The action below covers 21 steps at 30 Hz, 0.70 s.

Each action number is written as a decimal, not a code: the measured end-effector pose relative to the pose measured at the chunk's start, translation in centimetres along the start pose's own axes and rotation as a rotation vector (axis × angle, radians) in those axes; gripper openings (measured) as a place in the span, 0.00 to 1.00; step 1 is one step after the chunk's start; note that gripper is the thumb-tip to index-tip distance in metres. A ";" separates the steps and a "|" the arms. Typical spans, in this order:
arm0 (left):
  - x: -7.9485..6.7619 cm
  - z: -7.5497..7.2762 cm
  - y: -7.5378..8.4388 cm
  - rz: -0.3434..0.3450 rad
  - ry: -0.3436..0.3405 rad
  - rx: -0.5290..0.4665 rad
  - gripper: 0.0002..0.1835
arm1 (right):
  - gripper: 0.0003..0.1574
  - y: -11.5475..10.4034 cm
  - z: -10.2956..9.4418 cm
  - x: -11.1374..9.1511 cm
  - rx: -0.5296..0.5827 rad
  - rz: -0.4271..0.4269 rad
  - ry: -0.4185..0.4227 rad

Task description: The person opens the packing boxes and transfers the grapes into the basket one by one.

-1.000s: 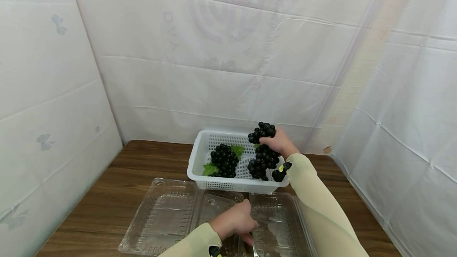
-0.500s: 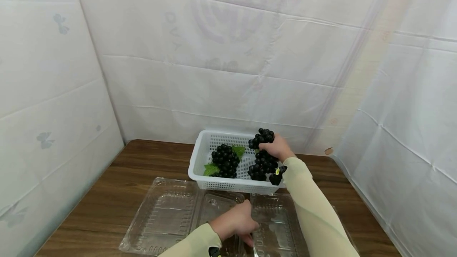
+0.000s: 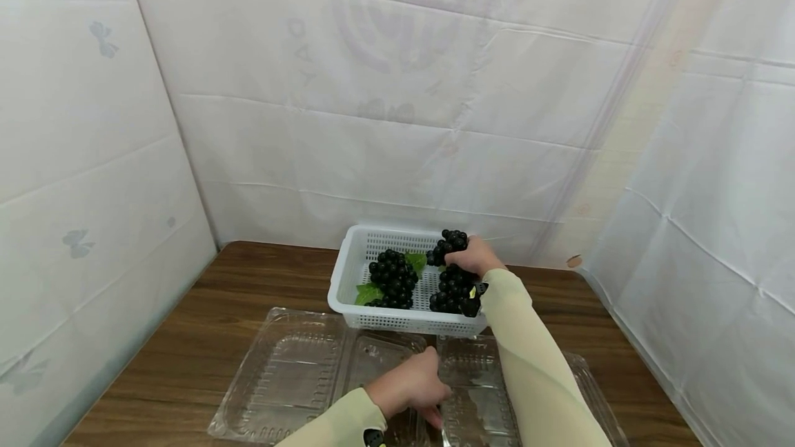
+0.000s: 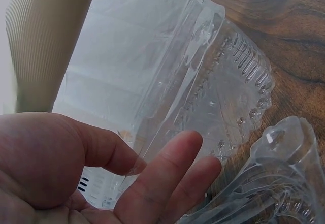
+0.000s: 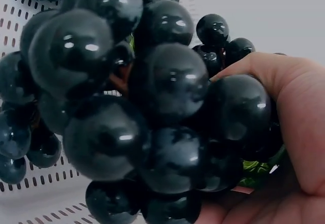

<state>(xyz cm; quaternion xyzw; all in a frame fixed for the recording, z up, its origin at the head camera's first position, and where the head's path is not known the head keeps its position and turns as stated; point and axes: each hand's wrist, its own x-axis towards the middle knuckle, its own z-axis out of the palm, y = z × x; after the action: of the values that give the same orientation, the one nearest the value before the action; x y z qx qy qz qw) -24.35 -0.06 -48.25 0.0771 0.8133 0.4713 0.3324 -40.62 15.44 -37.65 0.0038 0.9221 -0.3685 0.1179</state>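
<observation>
In the head view my right hand [image 3: 477, 257] holds a bunch of dark grapes [image 3: 451, 245] at the right end of a white plastic basket [image 3: 410, 323]. Dark grapes show both above and below the hand. Seen from the right wrist, round black grapes [image 5: 170, 82] fill the middle, with the thumb around their side and a bit of green leaf under it. My left hand [image 3: 411, 386] pinches the edge of a clear plastic clamshell box [image 3: 478, 381] between thumb and fingers. The box's ribbed wall [image 4: 203, 97] shows in the left wrist view.
Another bunch of grapes [image 3: 393, 280] with green leaves [image 3: 368, 294] lies in the basket's left half. A second clear clamshell box [image 3: 292, 364] lies open at the left on the wooden table [image 3: 180, 343]. White sheeting [image 3: 373, 157] hangs behind and at both sides.
My right hand has come down and slightly left with the grapes, lower over the basket. More clear plastic shows right of the right sleeve. The left hand has stayed in place.
</observation>
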 end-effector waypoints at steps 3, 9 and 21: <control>0.0 -0.1 0.0 -0.009 0.001 0.004 0.45 | 0.61 -0.2 0.3 0.0 -0.035 -0.006 -0.012; -0.7 -0.1 0.3 -0.006 0.006 -0.005 0.43 | 0.58 -0.1 1.0 0.8 -0.114 -0.002 -0.024; -0.9 -0.3 0.6 -0.009 -0.007 0.023 0.42 | 0.46 0.6 1.5 1.4 -0.156 0.037 -0.065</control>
<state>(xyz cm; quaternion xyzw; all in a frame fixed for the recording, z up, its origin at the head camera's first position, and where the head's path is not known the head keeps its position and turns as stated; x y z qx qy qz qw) -23.96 -0.28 -47.23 0.0787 0.8178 0.4601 0.3365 -41.61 14.76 -39.36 -0.0005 0.9435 -0.2931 0.1545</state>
